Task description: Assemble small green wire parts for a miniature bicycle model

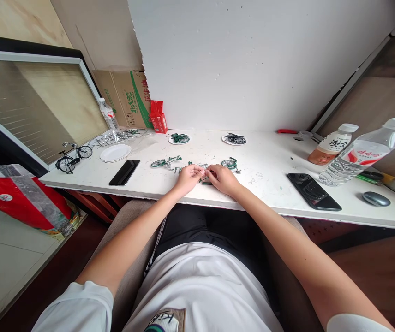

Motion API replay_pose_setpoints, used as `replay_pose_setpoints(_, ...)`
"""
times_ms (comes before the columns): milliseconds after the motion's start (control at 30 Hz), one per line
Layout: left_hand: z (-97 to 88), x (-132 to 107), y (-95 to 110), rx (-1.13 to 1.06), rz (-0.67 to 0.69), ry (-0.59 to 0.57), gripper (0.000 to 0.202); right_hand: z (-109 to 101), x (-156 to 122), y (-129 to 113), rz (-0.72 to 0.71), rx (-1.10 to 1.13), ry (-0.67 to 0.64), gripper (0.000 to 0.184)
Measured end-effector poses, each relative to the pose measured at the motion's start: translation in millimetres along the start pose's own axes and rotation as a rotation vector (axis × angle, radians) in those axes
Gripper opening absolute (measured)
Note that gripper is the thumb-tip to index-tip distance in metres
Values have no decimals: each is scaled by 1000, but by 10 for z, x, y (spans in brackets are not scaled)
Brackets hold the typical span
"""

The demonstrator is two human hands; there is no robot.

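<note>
My left hand and my right hand meet over the table's front part. Their fingertips are pinched together, and what is between them is too small to make out. Left of my hands lies a partly built green model bicycle. Just beyond my right hand is a green model wheel section. Small green and dark parts lie around and under my fingers, partly hidden. A finished black model bicycle stands at the table's left end.
Plates of green parts and black parts sit farther back. A white plate and a phone lie left. Another phone, a mouse, a drink bottle and a water bottle are right.
</note>
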State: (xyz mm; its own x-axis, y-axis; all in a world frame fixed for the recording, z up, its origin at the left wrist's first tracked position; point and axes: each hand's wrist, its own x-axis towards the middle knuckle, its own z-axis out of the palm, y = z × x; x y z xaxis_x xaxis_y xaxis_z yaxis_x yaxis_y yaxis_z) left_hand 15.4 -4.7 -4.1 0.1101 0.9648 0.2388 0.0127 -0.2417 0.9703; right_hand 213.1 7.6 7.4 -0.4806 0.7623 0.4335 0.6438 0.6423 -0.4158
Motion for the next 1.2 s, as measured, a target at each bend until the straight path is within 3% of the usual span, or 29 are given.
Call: replay_pose_setpoints(1200,13,-7,56,4,10,-45,13,1,6,-11,1,-52,-27,38)
